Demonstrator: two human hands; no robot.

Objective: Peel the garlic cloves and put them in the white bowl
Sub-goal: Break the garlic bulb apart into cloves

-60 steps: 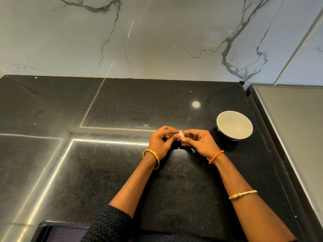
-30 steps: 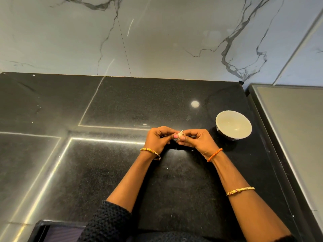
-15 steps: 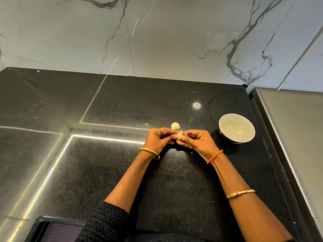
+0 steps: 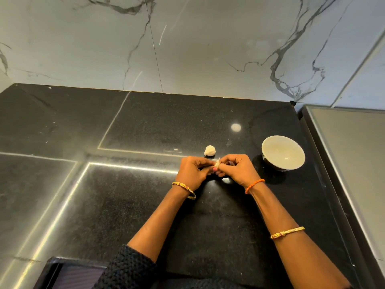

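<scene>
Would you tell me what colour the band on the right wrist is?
Orange, a braided band; clearest in the head view.

garlic bulb [image 4: 209, 150] behind hands; bowl [image 4: 283, 153] right, on counter [image 4: 125, 205].

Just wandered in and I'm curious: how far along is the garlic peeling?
Early, it seems. The white bowl looks empty, so nothing is finished. In hand: the left hand and right hand together pinch one garlic clove, its papery skin showing. Left: finish this one, drop it in the bowl, then handle the garlic piece lying on the black counter behind the hands.
</scene>
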